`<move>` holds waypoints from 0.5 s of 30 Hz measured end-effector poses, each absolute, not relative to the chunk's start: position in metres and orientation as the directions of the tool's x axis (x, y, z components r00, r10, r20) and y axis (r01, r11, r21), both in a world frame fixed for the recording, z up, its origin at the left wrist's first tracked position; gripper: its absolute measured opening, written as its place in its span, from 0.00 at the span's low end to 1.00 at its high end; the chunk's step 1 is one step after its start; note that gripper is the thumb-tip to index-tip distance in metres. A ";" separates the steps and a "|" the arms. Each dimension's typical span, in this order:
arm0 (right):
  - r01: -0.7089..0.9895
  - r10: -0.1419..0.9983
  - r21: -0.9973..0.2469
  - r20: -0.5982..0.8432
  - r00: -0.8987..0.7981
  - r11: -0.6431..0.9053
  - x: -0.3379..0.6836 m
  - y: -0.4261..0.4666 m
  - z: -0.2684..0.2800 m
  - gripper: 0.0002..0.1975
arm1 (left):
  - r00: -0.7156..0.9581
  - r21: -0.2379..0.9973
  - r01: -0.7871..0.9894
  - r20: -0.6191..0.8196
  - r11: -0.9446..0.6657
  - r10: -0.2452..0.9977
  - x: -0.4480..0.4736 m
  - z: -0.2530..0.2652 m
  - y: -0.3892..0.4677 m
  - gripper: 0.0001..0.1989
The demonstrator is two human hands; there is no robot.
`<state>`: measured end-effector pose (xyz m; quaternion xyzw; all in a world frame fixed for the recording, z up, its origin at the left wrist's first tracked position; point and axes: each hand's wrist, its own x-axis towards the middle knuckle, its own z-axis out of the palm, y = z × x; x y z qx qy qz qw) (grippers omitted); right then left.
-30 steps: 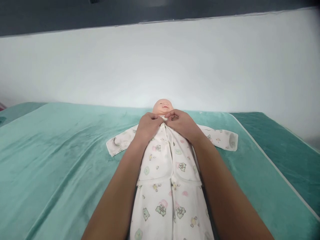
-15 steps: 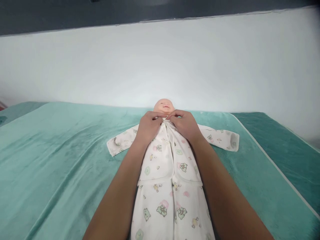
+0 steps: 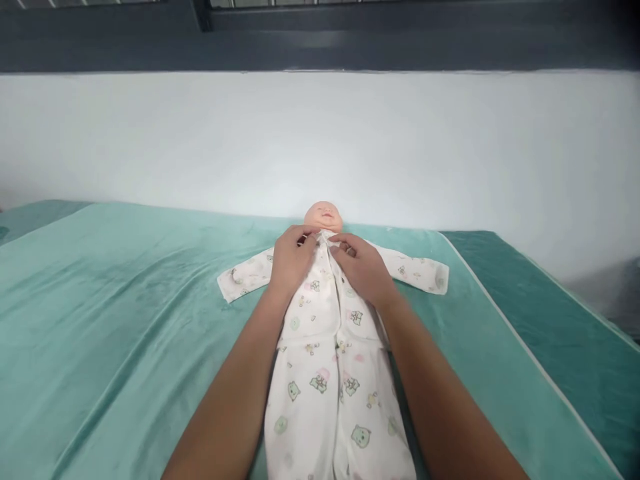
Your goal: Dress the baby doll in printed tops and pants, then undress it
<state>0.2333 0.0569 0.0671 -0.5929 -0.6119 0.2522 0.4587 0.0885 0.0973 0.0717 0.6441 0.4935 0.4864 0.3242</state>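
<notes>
A baby doll (image 3: 323, 215) lies face up, dressed in a white baby shirt (image 3: 313, 307) printed with small green bears, its sleeves spread to both sides. Matching white pants (image 3: 315, 413) cover its legs below the shirt's hem. At the neckline my left hand (image 3: 294, 259) pinches the left front edge of the shirt between thumb and fingers. Opposite it, my right hand (image 3: 364, 265) has its fingers bent around the right front edge near the collar. The two fronts meet at the neck and part slightly lower down. My fingers hide any fastener there.
A light green velvety cover (image 3: 125, 300) with some creases lies under the doll. Darker green fabric (image 3: 540, 300) borders it on the right, past a pale seam. Behind the doll's head rises a white wall (image 3: 320, 133), with a dark ledge (image 3: 320, 47) above.
My right hand has shifted slightly away from my left, opening a small gap at the collar. The camera view has tilted up, showing more of the dark ledge.
</notes>
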 end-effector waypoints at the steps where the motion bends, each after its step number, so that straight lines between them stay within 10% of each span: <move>1: 0.510 0.952 -0.843 0.273 0.136 0.169 0.231 0.050 0.066 0.16 | 0.043 0.895 0.317 0.317 -0.314 0.947 0.087 0.071 0.094 0.11; 15: 0.640 0.943 -0.766 0.257 0.211 0.065 0.223 0.035 0.067 0.07 | 0.166 0.875 0.307 0.339 -0.375 0.926 0.079 0.064 0.080 0.07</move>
